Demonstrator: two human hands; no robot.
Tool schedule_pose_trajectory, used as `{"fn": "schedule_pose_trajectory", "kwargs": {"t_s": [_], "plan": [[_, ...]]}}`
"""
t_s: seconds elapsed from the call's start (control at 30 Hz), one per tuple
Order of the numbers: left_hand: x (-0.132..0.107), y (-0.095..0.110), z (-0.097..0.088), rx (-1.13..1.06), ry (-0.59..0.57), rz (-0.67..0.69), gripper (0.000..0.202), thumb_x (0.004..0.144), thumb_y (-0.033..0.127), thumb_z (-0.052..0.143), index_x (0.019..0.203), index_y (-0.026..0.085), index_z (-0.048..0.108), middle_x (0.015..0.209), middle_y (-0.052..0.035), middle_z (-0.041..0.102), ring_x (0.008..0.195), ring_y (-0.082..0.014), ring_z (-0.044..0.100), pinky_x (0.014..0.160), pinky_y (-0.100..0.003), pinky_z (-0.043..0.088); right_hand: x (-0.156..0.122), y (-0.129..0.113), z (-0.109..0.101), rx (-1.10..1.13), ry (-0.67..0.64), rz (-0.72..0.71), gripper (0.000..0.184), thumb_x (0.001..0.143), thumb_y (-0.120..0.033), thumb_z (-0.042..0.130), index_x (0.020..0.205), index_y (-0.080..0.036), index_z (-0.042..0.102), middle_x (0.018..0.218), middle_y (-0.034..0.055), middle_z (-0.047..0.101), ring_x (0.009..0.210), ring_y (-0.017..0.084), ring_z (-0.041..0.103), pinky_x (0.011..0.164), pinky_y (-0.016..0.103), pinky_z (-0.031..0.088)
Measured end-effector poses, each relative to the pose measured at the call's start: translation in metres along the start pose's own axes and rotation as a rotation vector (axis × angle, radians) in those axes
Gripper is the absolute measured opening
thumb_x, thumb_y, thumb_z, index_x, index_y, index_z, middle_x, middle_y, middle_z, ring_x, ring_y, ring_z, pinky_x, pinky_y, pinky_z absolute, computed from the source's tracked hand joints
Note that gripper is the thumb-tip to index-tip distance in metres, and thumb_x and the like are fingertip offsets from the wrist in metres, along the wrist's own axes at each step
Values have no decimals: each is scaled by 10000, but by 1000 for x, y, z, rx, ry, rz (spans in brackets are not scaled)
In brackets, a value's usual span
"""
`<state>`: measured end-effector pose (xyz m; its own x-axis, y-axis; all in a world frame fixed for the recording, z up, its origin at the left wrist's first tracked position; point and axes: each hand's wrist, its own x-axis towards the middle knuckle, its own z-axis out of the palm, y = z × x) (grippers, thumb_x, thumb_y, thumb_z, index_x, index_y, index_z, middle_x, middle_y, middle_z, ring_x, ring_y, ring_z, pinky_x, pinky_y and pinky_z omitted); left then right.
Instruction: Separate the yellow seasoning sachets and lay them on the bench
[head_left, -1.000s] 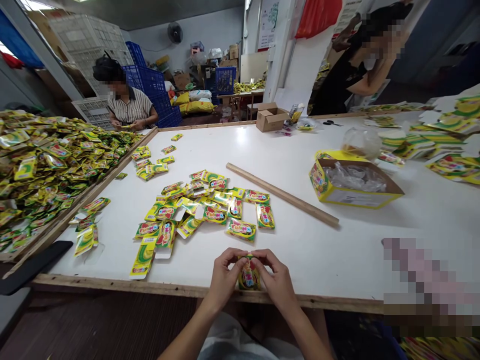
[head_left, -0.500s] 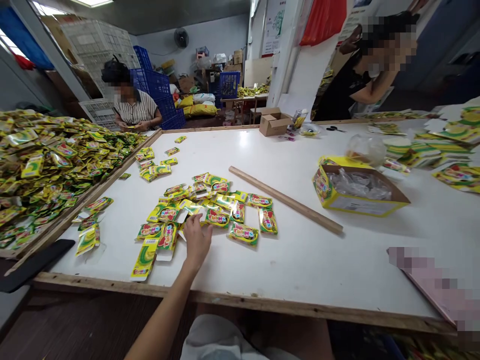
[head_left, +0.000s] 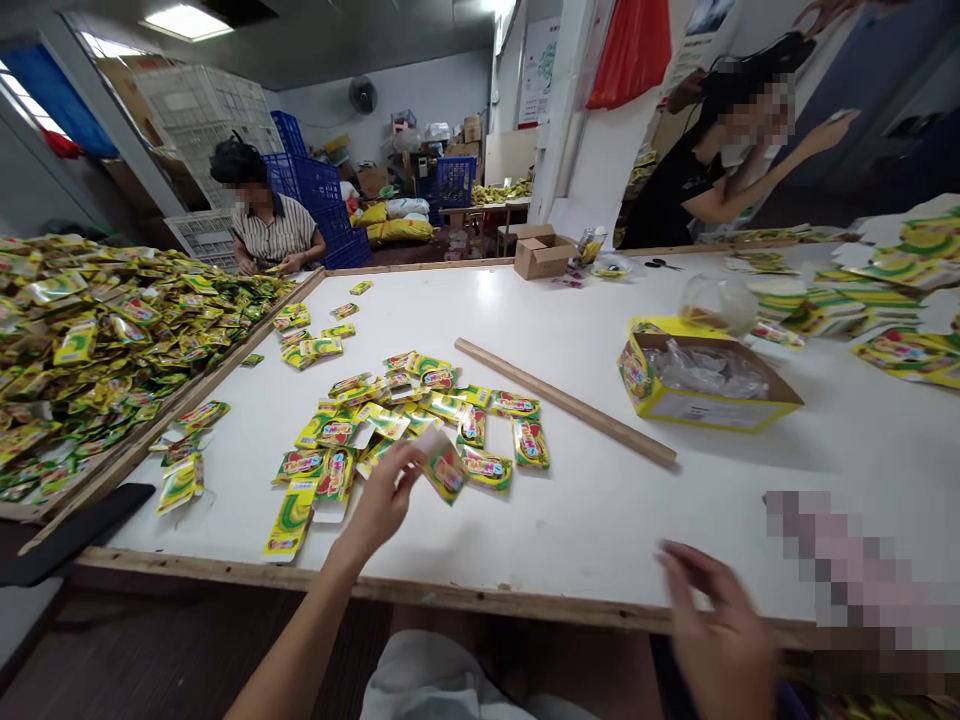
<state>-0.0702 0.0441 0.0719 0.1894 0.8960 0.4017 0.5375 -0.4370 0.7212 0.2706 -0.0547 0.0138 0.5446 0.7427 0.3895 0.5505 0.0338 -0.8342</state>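
My left hand (head_left: 386,495) pinches a small candy box (head_left: 444,470), yellow, green and red with a white end flap, and holds it over the white table (head_left: 570,530). Behind and beside that hand lies a loose spread of similar candy boxes (head_left: 334,470), some with flaps standing out. Off to the right, my right hand (head_left: 716,625) is over the table's front edge, smeared by motion. Its thumb and fingers look apart, and I see nothing between them.
A wooden stick (head_left: 566,395) lies slantwise mid-table. To its right stands a yellow display box (head_left: 705,385) with clear plastic bags inside. A big heap of packets (head_left: 135,330) fills the left side behind a wooden rail. Two people work beyond the table, near a cardboard box (head_left: 544,252) and scissors (head_left: 663,264).
My left hand has lifted a candy box from the spread and moved slightly toward me. My right hand has come into view at the lower right.
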Motion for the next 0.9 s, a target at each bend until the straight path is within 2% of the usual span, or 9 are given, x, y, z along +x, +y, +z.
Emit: {"fn": "schedule_pose_trajectory", "kwargs": {"t_s": [0.07, 0.13, 0.2, 0.27, 0.37, 0.47, 0.57, 0.8, 0.9], "plan": [[-9, 12, 9, -84, -176, 23, 168, 894, 125, 409, 866, 208, 552, 940, -48, 566, 873, -177, 557, 772, -269, 453, -11, -18, 40, 157, -236, -44, 340, 871, -499, 542, 1012, -199, 617, 1035, 88, 639, 899, 244, 608, 823, 366, 481], [-17, 17, 21, -156, -288, 23, 193, 902, 118, 391, 859, 199, 560, 954, -53, 569, 872, -169, 558, 772, -259, 441, -22, -35, 73, 293, -433, -67, 313, 887, -455, 541, 1080, -214, 589, 1122, 88, 616, 948, 231, 608, 841, 347, 496], [-23, 17, 32, -204, -335, 12, 196, 905, 118, 392, 862, 192, 569, 957, -55, 572, 880, -169, 556, 781, -259, 431, -29, -45, 95, 412, -577, -61, 298, 903, -415, 535, 1134, -228, 548, 1155, 80, 603, 996, 220, 602, 862, 335, 503], [-26, 13, 40, -234, -342, 0, 179, 905, 134, 411, 855, 189, 574, 922, -48, 576, 860, -169, 549, 771, -259, 425, -31, -49, 105, 495, -663, -40, 283, 912, -388, 530, 1150, -235, 518, 1138, 72, 608, 1007, 213, 603, 855, 324, 512], [-30, 7, 50, -298, -314, -42, 139, 912, 172, 435, 885, 194, 569, 878, -34, 582, 831, -167, 539, 761, -265, 430, -32, -46, 109, 514, -684, -10, 277, 909, -378, 540, 1144, -235, 507, 1091, 68, 621, 957, 206, 618, 809, 309, 524], [-35, 4, 62, -481, -189, -151, 104, 914, 222, 466, 1008, 214, 511, 931, -29, 577, 844, -164, 567, 747, -268, 461, -33, -41, 108, 498, -671, 26, 297, 897, -389, 555, 1143, -228, 509, 1030, 65, 627, 900, 207, 630, 769, 303, 530], [-42, 4, 74, -581, -105, -240, 148, 894, 277, 533, 1022, 212, 499, 933, -22, 576, 794, -149, 587, 713, -258, 476, -33, -38, 107, 484, -675, 55, 312, 885, -402, 564, 1136, -220, 527, 1008, 67, 627, 910, 218, 629, 751, 300, 533], [-49, 8, 88, -560, -162, -329, 166, 870, 313, 580, 954, 171, 589, 792, -32, 641, 749, -174, 615, 672, -263, 486, -20, -41, 106, 441, -720, -25, 237, 900, -411, 538, 965, -197, 616, 934, 67, 651, 857, 222, 630, 754, 308, 512], [-48, 10, 92, -560, -109, -278, 129, 862, 283, 587, 917, 170, 617, 918, -62, 650, 881, -200, 623, 770, -291, 495, -15, -44, 110, 430, -675, -90, 224, 904, -400, 541, 884, -194, 628, 956, 76, 643, 910, 230, 616, 802, 316, 491]]}}
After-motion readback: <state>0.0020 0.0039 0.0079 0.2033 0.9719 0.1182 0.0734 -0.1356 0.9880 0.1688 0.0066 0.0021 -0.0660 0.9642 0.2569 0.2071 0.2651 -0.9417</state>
